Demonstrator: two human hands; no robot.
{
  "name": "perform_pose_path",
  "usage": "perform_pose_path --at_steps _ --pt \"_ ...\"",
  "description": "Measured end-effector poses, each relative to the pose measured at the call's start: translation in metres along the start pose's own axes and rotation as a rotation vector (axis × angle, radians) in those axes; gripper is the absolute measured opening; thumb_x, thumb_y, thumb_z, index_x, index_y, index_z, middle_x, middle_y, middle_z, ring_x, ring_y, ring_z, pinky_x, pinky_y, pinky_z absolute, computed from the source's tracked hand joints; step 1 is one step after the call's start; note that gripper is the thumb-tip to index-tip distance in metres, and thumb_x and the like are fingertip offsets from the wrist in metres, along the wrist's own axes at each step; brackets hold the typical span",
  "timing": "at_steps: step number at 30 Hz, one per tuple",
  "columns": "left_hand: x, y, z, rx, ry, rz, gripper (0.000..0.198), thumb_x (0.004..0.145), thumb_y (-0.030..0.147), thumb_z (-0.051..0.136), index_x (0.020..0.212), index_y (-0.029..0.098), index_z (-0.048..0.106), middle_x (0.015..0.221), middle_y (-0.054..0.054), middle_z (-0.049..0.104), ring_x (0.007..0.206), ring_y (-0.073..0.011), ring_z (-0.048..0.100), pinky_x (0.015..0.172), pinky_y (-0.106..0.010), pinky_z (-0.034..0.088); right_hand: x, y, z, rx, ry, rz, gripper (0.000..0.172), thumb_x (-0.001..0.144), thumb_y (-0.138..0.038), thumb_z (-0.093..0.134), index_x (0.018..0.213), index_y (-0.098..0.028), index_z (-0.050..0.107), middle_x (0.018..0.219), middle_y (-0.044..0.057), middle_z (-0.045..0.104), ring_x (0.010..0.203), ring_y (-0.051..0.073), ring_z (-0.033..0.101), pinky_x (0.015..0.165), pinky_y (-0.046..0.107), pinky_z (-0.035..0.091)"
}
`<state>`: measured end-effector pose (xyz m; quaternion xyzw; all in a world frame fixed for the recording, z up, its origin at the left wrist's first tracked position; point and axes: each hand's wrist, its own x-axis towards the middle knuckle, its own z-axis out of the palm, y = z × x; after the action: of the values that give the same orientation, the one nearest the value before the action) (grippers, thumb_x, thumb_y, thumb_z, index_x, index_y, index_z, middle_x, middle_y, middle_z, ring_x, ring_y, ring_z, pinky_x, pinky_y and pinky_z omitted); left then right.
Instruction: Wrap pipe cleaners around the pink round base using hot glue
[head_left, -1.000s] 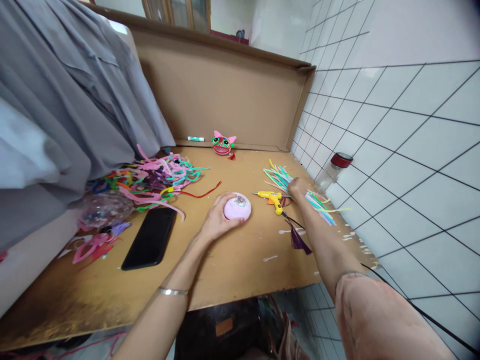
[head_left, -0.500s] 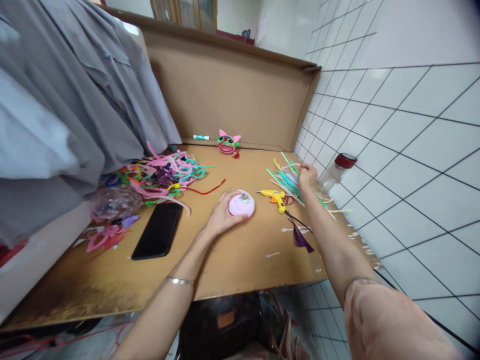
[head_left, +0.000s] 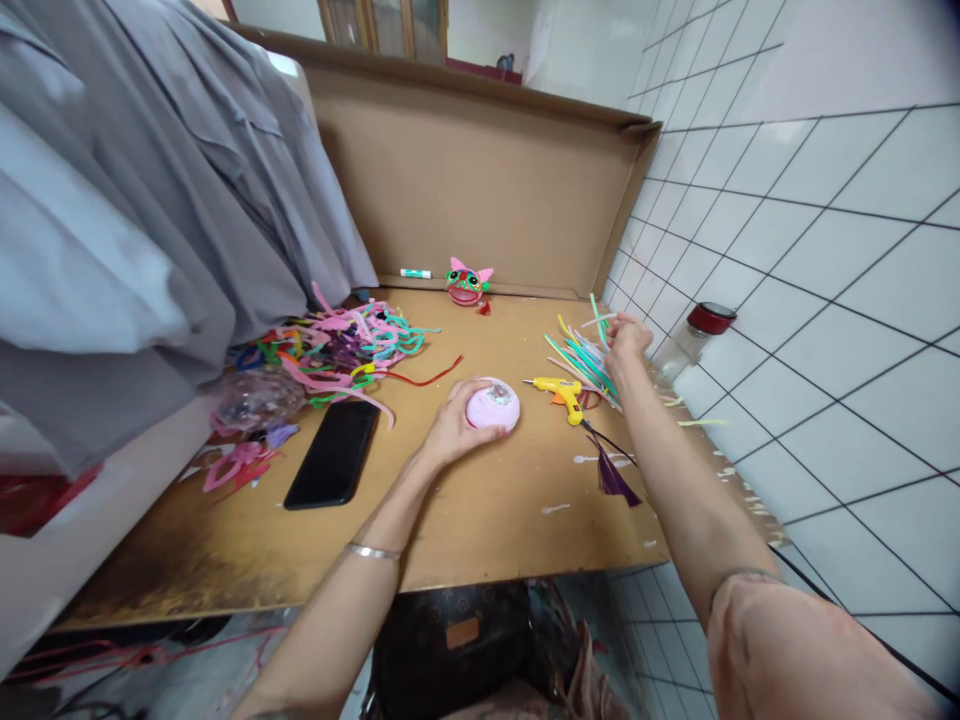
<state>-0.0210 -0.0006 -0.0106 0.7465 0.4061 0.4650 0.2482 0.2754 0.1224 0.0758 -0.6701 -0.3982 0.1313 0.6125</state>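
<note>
Two bare hands were at work over the wooden bench (head_left: 480, 520). The left hand (head_left: 450, 432), a thin metal bangle (head_left: 373, 551) on its wrist, sat at the centre of the frame with its fingers curled around a small pink ball (head_left: 495, 404) that rested on the bench top. The right hand (head_left: 628, 336) reached further up and to the right, its fingers closed on the upper ends of a bundle of straight pipe cleaners (head_left: 585, 358) in green, yellow, pink and white. The bundle fanned out across the bench close to the tiled wall (head_left: 825, 250).

Between the two hands lay a yellow glue gun (head_left: 559, 390), just beside the bundle and near the ball. Its black cord ran down under the right forearm, and a purple tassel (head_left: 613, 481) lay below it. A glass jar with a red lid (head_left: 697, 332) stood against the tiles, right of the hand.

Left of centre, a black phone (head_left: 334, 455) lay flat and face down, and above it sprawled a tangled heap of curled pipe cleaners (head_left: 345, 345). At the back, against the cardboard screen (head_left: 480, 190), stood a small pink-eared cat-face craft (head_left: 467, 283) with a white marker (head_left: 415, 273) just to its left. Grey garments (head_left: 150, 200) hung over the upper left.
</note>
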Motion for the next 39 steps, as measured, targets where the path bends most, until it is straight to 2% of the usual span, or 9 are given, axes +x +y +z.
perform_pose_path --at_steps 3,8,12,16,24,28,32,35,39 --pt "0.0 -0.002 0.0 -0.01 0.009 0.005 0.063 0.061 0.034 0.08 0.118 0.022 0.055 0.129 -0.01 0.06 0.125 -0.029 0.055 0.11 -0.05 0.041 -0.002 -0.01 0.0 0.144 -0.02 0.078 0.039 0.08 -0.016 0.036 0.109 -0.011 0.062 0.084 0.007 0.072 0.064 0.012 0.066 0.052 0.018 0.049" --pt "0.0 -0.002 0.0 -0.02 0.012 -0.012 0.063 0.062 0.033 0.079 0.119 0.021 0.054 0.129 -0.011 0.059 0.124 -0.0282 0.056 0.109 -0.049 0.042 -0.02 -0.019 0.001 0.548 -0.239 0.116 0.04 0.08 -0.018 0.036 0.11 -0.013 0.062 0.105 0.01 0.073 0.085 0.013 0.07 0.063 0.02 0.052" --pt "0.0 -0.001 0.0 -0.016 0.009 -0.036 0.064 0.062 0.032 0.079 0.12 0.022 0.054 0.129 -0.01 0.059 0.125 -0.0284 0.055 0.11 -0.049 0.042 -0.048 -0.02 0.007 0.55 -0.282 -0.044 0.036 0.069 -0.013 0.055 0.103 -0.017 0.065 0.101 0.004 0.074 0.089 0.013 0.069 0.082 0.027 0.055" --pt "-0.001 -0.001 0.0 -0.012 0.013 -0.038 0.065 0.061 0.032 0.079 0.12 0.022 0.054 0.129 -0.01 0.059 0.124 -0.0285 0.056 0.109 -0.049 0.042 -0.085 -0.015 0.007 0.519 -0.32 -0.216 0.021 0.076 -0.03 0.063 0.092 -0.018 0.068 0.092 0.005 0.074 0.094 0.017 0.069 0.093 0.035 0.053" --pt "-0.001 -0.002 0.0 -0.043 -0.006 -0.057 0.065 0.062 0.032 0.079 0.12 0.023 0.054 0.13 -0.01 0.058 0.125 -0.0289 0.056 0.11 -0.05 0.042 -0.149 0.016 -0.009 0.391 -0.36 -0.32 0.029 0.091 -0.043 0.047 0.087 -0.023 0.067 0.104 0.007 0.072 0.109 0.018 0.063 0.096 0.034 0.05" --pt "-0.002 -0.007 -0.001 -0.093 0.0 -0.117 0.068 0.062 0.035 0.078 0.123 0.022 0.052 0.132 -0.011 0.058 0.123 -0.0282 0.058 0.107 -0.048 0.045 -0.158 0.017 -0.016 0.311 -0.395 -0.329 0.032 0.092 -0.04 0.039 0.076 -0.023 0.06 0.079 0.004 0.071 0.086 0.017 0.067 0.088 0.033 0.051" --pt "-0.002 -0.008 -0.004 -0.094 0.014 -0.18 0.069 0.061 0.035 0.078 0.123 0.018 0.052 0.129 -0.012 0.059 0.12 -0.0283 0.059 0.104 -0.046 0.047 -0.155 0.012 -0.022 0.352 -0.615 -0.234 0.01 0.072 -0.027 0.05 0.076 -0.022 0.058 0.066 -0.001 0.066 0.068 0.015 0.064 0.069 0.028 0.051" --pt "-0.001 -0.004 -0.005 -0.111 0.023 -0.214 0.07 0.059 0.034 0.077 0.122 0.017 0.051 0.128 -0.012 0.06 0.117 -0.0277 0.061 0.103 -0.045 0.048 -0.152 0.009 -0.024 0.391 -0.854 -0.165 0.017 0.06 -0.02 0.05 0.073 -0.02 0.06 0.065 -0.001 0.067 0.064 0.014 0.063 0.065 0.026 0.05" --pt "0.0 -0.003 -0.006 -0.137 0.027 -0.228 0.07 0.058 0.034 0.078 0.121 0.018 0.052 0.125 -0.011 0.062 0.113 -0.0267 0.062 0.103 -0.045 0.048 -0.149 0.007 -0.03 0.44 -1.08 -0.059 0.016 0.059 -0.017 0.054 0.073 -0.017 0.063 0.065 -0.001 0.067 0.06 0.011 0.063 0.063 0.024 0.052"
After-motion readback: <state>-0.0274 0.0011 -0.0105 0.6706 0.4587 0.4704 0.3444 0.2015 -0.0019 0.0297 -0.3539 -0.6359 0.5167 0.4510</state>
